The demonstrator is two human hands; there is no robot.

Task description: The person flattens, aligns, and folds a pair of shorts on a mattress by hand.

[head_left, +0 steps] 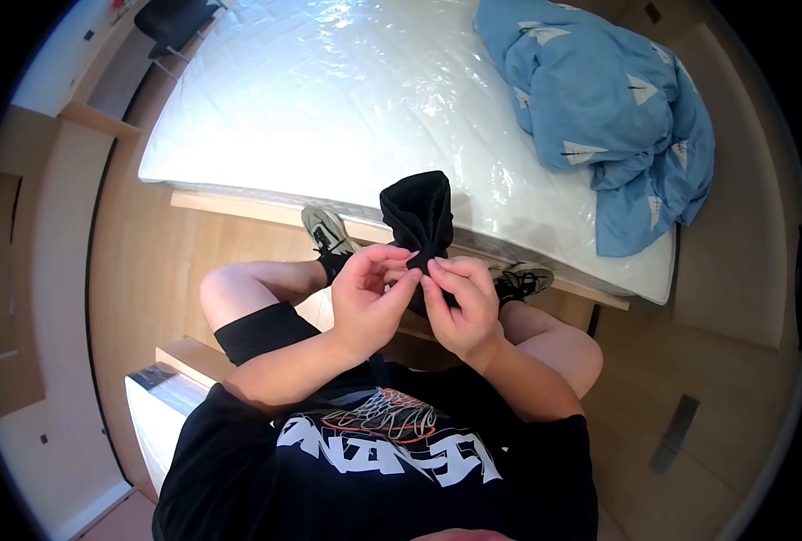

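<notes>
Between my knees is a soft black cloth item [417, 207], wide and folded at its far end and drawn narrow where my fingers meet it. Whether it is a bag, a sock or something else I cannot tell. My left hand [371, 299] pinches its near end between thumb and fingertips. From the other side, my right hand [462, 305] grips the same gathered part with thumb and forefinger, close to the left fingertips. The cloth's far part stands up in front of the mattress edge. Some of the black cloth below the fingers is hidden by my hands.
A plastic-wrapped white mattress [329, 117] on a wooden base lies ahead, with a bunched blue quilt [617, 108] at its right. Another wrapped mattress [162, 406] is at my left side. A dark chair [171, 25] stands far left. My shoes [326, 233] rest by the bed base.
</notes>
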